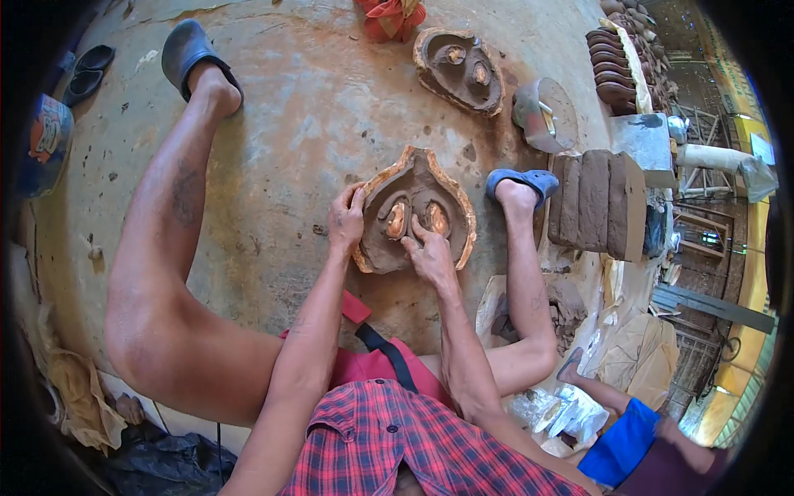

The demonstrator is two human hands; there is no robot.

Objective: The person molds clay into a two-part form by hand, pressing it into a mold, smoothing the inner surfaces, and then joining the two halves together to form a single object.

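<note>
A plaster-like mould (pixel 469 217) with a tan, rough rim lies on the floor between my legs. Dark grey clay (pixel 425 186) lines its hollow, around two orange-tan raised lumps. My left hand (pixel 346 219) grips the mould's left rim, with its fingertips at the edge. Inside the hollow, my right hand (pixel 432 255) has its thumb and fingers on the clay between and just below the two lumps. How deep those fingertips press is hidden.
Beyond lies a second clay-lined mould (pixel 459 73), beside a round container (pixel 544 114) and a red bundle (pixel 390 18). Stacked clay blocks (pixel 597 202) stand at the right, past my blue clog (pixel 523 185). Another person in blue shorts (pixel 620 442) is at the lower right.
</note>
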